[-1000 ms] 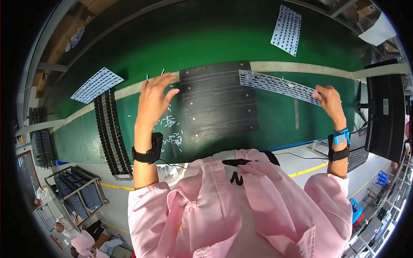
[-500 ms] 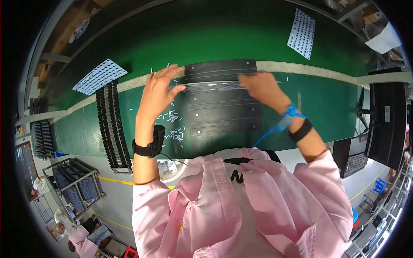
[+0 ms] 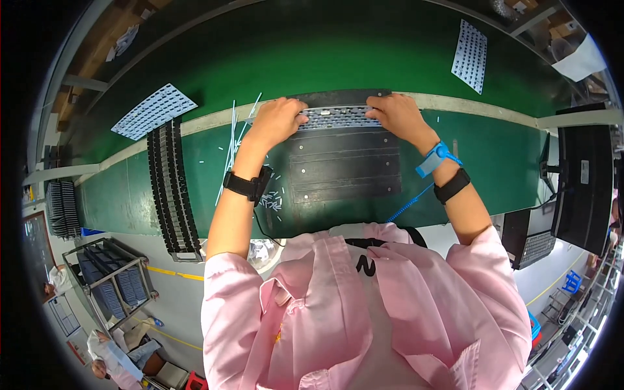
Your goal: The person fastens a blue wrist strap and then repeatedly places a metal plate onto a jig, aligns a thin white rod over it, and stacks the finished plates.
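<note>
A long, narrow grey-white panel [image 3: 339,118] with rows of small spots and a light rectangle lies across the upper part of a black fixture plate [image 3: 344,166]. My left hand [image 3: 278,120] is closed on the panel's left end, its thumb at the near side. At the other end, my right hand [image 3: 398,117] has its fingers curled over the panel. Several long thin white strips [image 3: 233,140] lie beside my left forearm. Small white pieces [image 3: 272,199] are scattered near my left wrist. Part of the panel's ends is hidden under my fingers.
A white sheet with rows of dark marks [image 3: 154,111] lies at the far left, another [image 3: 470,57] at the far right. Left of me stands a black segmented rack [image 3: 173,192]. A blue coiled cord [image 3: 409,205] runs from my right wristband. A monitor [image 3: 582,179] stands right.
Both hands have moved inward onto the panel, which now shows its spotted face instead of a thin edge. Long white strips now lie at the left. My right hand's motion blur is gone.
</note>
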The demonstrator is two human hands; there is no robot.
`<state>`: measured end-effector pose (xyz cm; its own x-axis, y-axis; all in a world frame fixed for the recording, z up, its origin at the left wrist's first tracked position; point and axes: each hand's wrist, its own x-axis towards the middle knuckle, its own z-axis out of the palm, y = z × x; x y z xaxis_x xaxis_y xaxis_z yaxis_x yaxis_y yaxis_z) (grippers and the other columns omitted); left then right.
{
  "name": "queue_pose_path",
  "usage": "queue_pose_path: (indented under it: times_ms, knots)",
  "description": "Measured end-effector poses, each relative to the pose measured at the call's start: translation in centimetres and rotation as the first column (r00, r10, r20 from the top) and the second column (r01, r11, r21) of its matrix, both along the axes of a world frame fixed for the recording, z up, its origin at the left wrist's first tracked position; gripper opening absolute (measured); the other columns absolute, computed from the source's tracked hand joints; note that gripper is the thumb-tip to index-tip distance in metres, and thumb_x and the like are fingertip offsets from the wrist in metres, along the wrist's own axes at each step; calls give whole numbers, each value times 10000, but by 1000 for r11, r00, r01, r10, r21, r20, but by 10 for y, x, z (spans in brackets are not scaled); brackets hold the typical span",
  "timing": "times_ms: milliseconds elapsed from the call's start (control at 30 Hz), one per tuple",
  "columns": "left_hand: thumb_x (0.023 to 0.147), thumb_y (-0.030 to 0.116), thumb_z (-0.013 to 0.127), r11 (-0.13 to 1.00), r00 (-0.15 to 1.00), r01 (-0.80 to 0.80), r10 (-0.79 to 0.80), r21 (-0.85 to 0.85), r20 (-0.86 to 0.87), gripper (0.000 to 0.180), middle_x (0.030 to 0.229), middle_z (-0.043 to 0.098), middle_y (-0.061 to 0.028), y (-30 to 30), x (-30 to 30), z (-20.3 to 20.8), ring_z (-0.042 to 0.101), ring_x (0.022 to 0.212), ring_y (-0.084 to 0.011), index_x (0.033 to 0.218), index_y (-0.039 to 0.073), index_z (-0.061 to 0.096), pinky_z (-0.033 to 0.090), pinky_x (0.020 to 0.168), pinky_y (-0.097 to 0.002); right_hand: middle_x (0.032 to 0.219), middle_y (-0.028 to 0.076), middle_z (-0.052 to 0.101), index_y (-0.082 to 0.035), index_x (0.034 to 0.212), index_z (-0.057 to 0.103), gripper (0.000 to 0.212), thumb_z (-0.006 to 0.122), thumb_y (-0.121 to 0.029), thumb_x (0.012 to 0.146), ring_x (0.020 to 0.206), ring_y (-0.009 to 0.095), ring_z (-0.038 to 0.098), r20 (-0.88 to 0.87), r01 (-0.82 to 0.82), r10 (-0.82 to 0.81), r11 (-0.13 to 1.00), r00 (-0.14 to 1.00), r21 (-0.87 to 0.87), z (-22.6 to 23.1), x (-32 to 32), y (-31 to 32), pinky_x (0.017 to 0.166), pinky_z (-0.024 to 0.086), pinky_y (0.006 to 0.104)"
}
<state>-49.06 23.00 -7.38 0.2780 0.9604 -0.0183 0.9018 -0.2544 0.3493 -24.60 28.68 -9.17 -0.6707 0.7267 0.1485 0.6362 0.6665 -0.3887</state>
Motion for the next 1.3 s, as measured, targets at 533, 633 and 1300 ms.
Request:
queue_pose_path:
  times_ms: [533,633,1300]
  knots:
    - [738,196,587,999,999,-33,34,26,-26,176,686,588,-137,-8,-2,-11,562,710,-319,866,77,600,433,609,-402,651,90,564,-88,744,516,153,580,-227,744,686,295,549,22,-94,91,980,996,176,-10,-2,-2,616,422,381]
    - [731,195,591,999,1000,-15,15,-37,2,178,740,599,-152,3,-10,-17,570,730,-322,867,81,605,439,633,-401,687,84,575,-80,761,517,180,588,-244,741,732,285,551,46,-72,69,994,997,77,-14,-4,16,720,399,377]
    - [720,120,592,965,957,-264,263,-11,123,193,861,582,-107,-37,-66,-80,538,827,-316,895,43,569,433,706,-365,582,53,473,-10,740,545,178,618,-172,738,522,125,419,-35,365,-390,886,920,-288,4,91,53,496,337,285]
